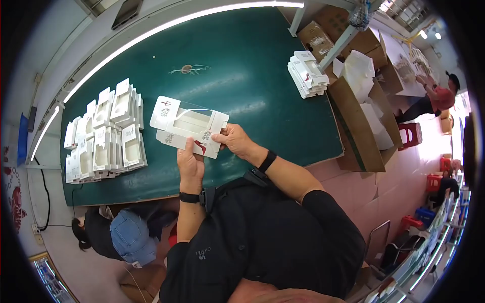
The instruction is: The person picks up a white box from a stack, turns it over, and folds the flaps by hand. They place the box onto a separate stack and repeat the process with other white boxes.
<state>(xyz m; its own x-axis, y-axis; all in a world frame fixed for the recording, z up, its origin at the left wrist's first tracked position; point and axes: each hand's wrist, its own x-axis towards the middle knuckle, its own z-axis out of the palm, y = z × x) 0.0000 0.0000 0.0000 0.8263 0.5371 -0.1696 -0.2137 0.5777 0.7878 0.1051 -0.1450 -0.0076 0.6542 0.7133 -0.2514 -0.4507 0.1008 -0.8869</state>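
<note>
A white folding carton [169, 136] with a clear window, dark lettering and a red mark is held up over the green table [237, 60]. My left hand [190, 164] grips its lower edge, the thumb on the front panel and the fingers behind. At the carton's right end my right hand [235, 140] pinches the end panel between thumb and fingers. The far left flap of the carton stands out flat. To the left, several stacks of similar white window cartons [103, 134] lie in rows. A smaller pile of white cartons [307, 76] sits at the table's far right.
Large brown cardboard boxes [353, 131] with white sheets inside stand against the table's right edge. A metal post [338, 46] rises by the far right corner. One person [132, 237] is close by at lower left; another [439, 98] works at far right.
</note>
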